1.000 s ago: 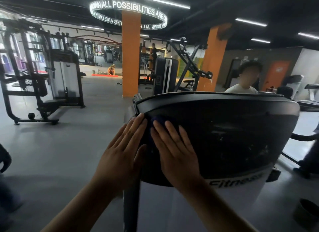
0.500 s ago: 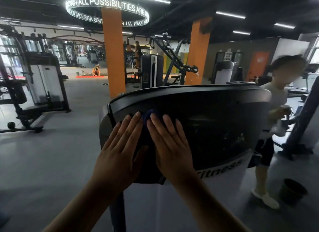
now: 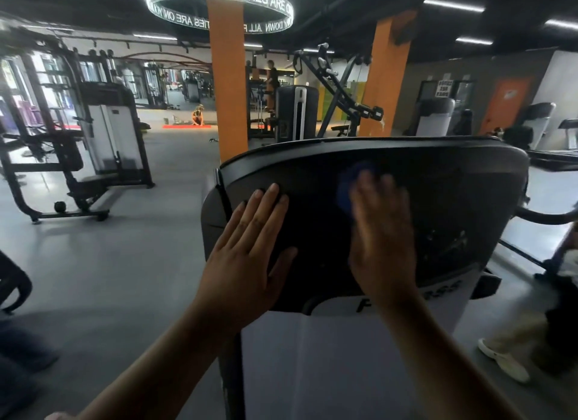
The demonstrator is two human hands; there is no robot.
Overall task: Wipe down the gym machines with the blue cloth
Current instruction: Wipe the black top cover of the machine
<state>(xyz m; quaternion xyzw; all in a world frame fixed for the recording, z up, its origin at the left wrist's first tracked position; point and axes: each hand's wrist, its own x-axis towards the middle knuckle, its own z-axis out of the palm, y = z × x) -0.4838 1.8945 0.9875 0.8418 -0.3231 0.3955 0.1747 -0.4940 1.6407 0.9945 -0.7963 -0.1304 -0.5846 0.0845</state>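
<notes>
Blue cloth [image 3: 347, 188] lies under the right hand's [image 3: 380, 232] flat fingers, pressed on the black console panel [image 3: 453, 185]. The left hand [image 3: 250, 251] rests flat and spread beside it. Most of the panel's width runs rightward, nearer the right hand.

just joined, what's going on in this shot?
A person is wiping a gym machine. The right hand, blurred, presses the blue cloth flat against the machine's dark panel, near its upper middle. The left hand lies flat on the panel's left side, fingers straight, holding nothing. Neither hand covers the right part of the panel.
</notes>
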